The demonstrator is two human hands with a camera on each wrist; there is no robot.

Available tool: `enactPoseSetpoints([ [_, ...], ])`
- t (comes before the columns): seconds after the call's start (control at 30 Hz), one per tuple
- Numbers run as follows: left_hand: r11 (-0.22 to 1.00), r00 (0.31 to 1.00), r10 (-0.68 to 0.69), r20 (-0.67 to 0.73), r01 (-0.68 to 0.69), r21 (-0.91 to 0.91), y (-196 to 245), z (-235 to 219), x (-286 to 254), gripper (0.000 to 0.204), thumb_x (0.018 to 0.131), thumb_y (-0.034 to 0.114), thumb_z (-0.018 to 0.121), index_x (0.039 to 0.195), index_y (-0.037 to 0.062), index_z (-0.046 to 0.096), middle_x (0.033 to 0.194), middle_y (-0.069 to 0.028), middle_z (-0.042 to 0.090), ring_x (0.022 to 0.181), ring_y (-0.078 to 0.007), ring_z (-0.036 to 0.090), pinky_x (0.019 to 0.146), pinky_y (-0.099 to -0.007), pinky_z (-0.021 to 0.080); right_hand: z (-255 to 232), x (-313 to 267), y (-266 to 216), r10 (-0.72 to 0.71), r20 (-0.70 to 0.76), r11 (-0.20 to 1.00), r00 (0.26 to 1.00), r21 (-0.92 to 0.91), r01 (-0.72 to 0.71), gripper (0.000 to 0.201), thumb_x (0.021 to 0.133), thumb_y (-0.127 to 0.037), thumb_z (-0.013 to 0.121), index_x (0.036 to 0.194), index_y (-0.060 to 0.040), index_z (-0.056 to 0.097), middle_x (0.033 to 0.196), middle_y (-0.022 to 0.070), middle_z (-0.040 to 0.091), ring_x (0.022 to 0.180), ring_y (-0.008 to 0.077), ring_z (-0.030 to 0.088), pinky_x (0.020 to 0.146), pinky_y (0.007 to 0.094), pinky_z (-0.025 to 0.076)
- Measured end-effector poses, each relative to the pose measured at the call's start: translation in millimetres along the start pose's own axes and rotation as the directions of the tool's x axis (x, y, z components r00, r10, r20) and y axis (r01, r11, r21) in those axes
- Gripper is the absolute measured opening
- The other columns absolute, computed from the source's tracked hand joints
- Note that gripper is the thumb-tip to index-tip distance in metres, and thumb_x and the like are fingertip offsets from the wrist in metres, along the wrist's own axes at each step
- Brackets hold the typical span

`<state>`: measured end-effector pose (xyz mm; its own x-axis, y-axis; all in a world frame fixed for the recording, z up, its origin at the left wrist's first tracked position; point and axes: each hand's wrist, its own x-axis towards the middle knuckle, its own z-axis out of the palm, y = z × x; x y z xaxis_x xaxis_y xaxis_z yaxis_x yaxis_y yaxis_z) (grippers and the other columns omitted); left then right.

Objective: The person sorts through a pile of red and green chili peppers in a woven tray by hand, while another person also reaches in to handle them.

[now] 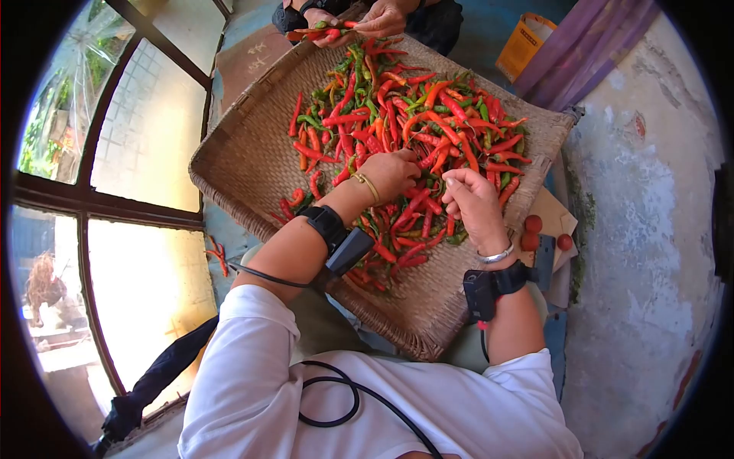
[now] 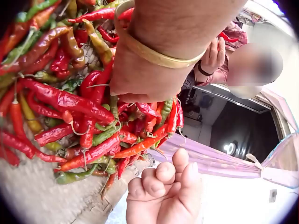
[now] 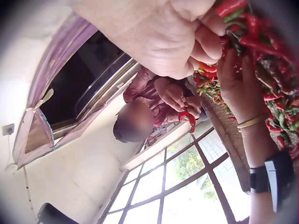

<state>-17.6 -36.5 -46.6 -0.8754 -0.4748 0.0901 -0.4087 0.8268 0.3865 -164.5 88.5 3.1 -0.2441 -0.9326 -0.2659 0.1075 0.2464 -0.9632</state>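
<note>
Red, orange and green chili peppers (image 1: pixel 397 122) lie heaped in a wide woven basket (image 1: pixel 245 161). Among them is my left hand (image 1: pixel 388 176), with a yellow bangle at its wrist; its fingers reach down into the heap. In the right wrist view, the left hand (image 3: pixel 240 86) touches the peppers (image 3: pixel 275 46), its fingertips partly hidden. Over the basket's right part hangs my right hand (image 1: pixel 475 210), silver bangle on the wrist. The left wrist view shows the right hand (image 2: pixel 166 193) with loosely curled fingers and nothing visible in them, beside the peppers (image 2: pixel 70 102).
Across the basket, another person's hands (image 1: pixel 375 19) hold several peppers. A windowed wall (image 1: pixel 145 222) stands at left, a dark folded umbrella (image 1: pixel 157 375) below it. Round red objects (image 1: pixel 533 223) lie on cardboard at right, by a worn wall (image 1: pixel 650 229). An orange box (image 1: pixel 524 47) stands behind.
</note>
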Motion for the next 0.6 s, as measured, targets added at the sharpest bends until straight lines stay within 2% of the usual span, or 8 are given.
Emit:
enactPoseSetpoints([
  [0.1,0.975,0.998,0.058,-0.001,-0.056,-0.213,1,-3,-1,0.016,0.069,0.015,0.062,0.084,0.0077,0.060,0.090,-0.0078,0.058,0.078,-0.0267,0.057,0.067,-0.0350,0.046,-2,2,4,0.004,-0.027,1.000,1.000,-0.001,-0.004,0.017,0.082,-0.014,0.052,0.091,0.0010,0.055,0.066,0.0013,0.053,0.053,0.0063,0.048,0.049,0.0179,0.040],
  [0.17,0.946,0.997,-0.028,-0.072,0.003,-0.325,11,-7,-3,0.013,0.069,0.012,0.064,0.077,0.0048,0.057,0.072,-0.0034,0.058,0.067,-0.0192,0.057,0.061,-0.0311,0.046,-2,4,8,0.004,-0.013,0.998,1.000,-0.059,-0.005,0.018,0.082,-0.014,0.053,0.091,0.0010,0.055,0.067,0.0013,0.053,0.054,0.0059,0.048,0.050,0.0187,0.041],
  [0.2,0.946,0.997,-0.025,-0.072,0.000,-0.323,17,-10,-5,0.013,0.069,0.012,0.064,0.077,0.0048,0.057,0.072,-0.0034,0.058,0.067,-0.0192,0.057,0.061,-0.0311,0.046,0,5,10,0.002,-0.015,0.998,1.000,-0.058,-0.003,0.018,0.082,-0.014,0.053,0.091,0.0010,0.055,0.067,0.0013,0.053,0.054,0.0059,0.048,0.050,0.0187,0.041],
  [0.27,0.761,0.982,-0.188,0.027,0.163,-0.627,30,-11,-9,0.014,0.071,0.009,0.065,0.074,0.0030,0.054,0.067,-0.0008,0.055,0.062,-0.0088,0.054,0.057,-0.0252,0.045,5,5,12,-0.016,-0.021,0.998,1.000,-0.063,0.015,0.017,0.081,-0.015,0.055,0.087,0.0009,0.055,0.066,0.0013,0.053,0.055,0.0054,0.048,0.049,0.0197,0.042],
  [0.43,0.697,0.982,-0.185,0.048,0.165,-0.698,40,3,-20,0.016,0.073,0.009,0.065,0.079,0.0021,0.051,0.067,0.0000,0.055,0.065,-0.0042,0.052,0.058,-0.0218,0.045,10,6,13,-0.021,0.039,0.994,0.999,-0.106,0.025,0.017,0.080,-0.016,0.056,0.076,0.0005,0.054,0.061,-0.0002,0.051,0.052,0.0051,0.047,0.046,0.0202,0.041],
  [0.5,0.430,0.970,-0.235,0.064,0.163,-0.888,40,11,-22,0.018,0.072,0.008,0.065,0.083,0.0021,0.053,0.070,-0.0009,0.057,0.065,-0.0064,0.053,0.060,-0.0239,0.046,11,6,12,-0.024,0.034,0.994,0.999,-0.108,0.028,0.018,0.080,-0.016,0.057,0.074,0.0004,0.053,0.059,-0.0007,0.050,0.050,0.0050,0.046,0.045,0.0202,0.040],
  [0.53,0.431,0.969,-0.238,0.065,0.165,-0.887,40,9,-24,0.018,0.072,0.008,0.065,0.083,0.0021,0.053,0.070,-0.0009,0.057,0.065,-0.0064,0.053,0.060,-0.0239,0.046,11,5,11,-0.030,0.023,0.993,0.999,-0.117,0.032,0.018,0.080,-0.017,0.057,0.073,0.0001,0.053,0.058,-0.0007,0.050,0.049,0.0050,0.045,0.044,0.0203,0.040],
  [0.6,0.730,0.981,-0.189,-0.048,0.108,-0.675,42,2,-28,0.018,0.073,0.012,0.065,0.084,0.0009,0.055,0.069,-0.0034,0.058,0.065,-0.0087,0.054,0.059,-0.0256,0.045,11,3,8,-0.035,0.013,0.992,0.999,-0.125,0.037,0.019,0.080,-0.017,0.056,0.072,-0.0002,0.054,0.057,-0.0008,0.049,0.048,0.0049,0.045,0.043,0.0205,0.039],
])
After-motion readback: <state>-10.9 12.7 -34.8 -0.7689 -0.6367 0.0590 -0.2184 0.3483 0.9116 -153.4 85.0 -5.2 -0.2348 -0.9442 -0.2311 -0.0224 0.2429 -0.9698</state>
